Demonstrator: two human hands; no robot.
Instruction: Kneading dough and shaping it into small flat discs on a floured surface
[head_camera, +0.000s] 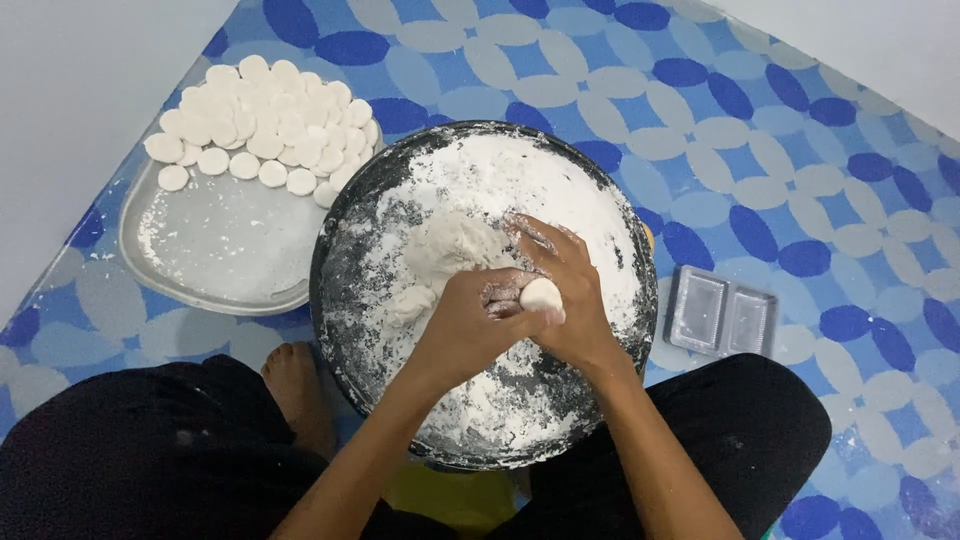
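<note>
Both hands, the left hand (480, 315) and right hand (565, 290), grip a small dough ball (541, 295) over the floured pan (345, 220). A tray (215, 255) of dough discs (265, 120) lies left; a clear plastic container (722, 312) lies right.

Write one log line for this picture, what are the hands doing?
left hand: shaping dough ball | right hand: cupping it | under: floured pan, dough lump | left: tray of dough discs

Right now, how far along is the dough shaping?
Done: a pile of small white dough discs fills the far part of the floured oval metal tray. In hand: the left hand and right hand press one small white dough ball. Left: a lump of pale dough in the round dark floured pan.
</note>
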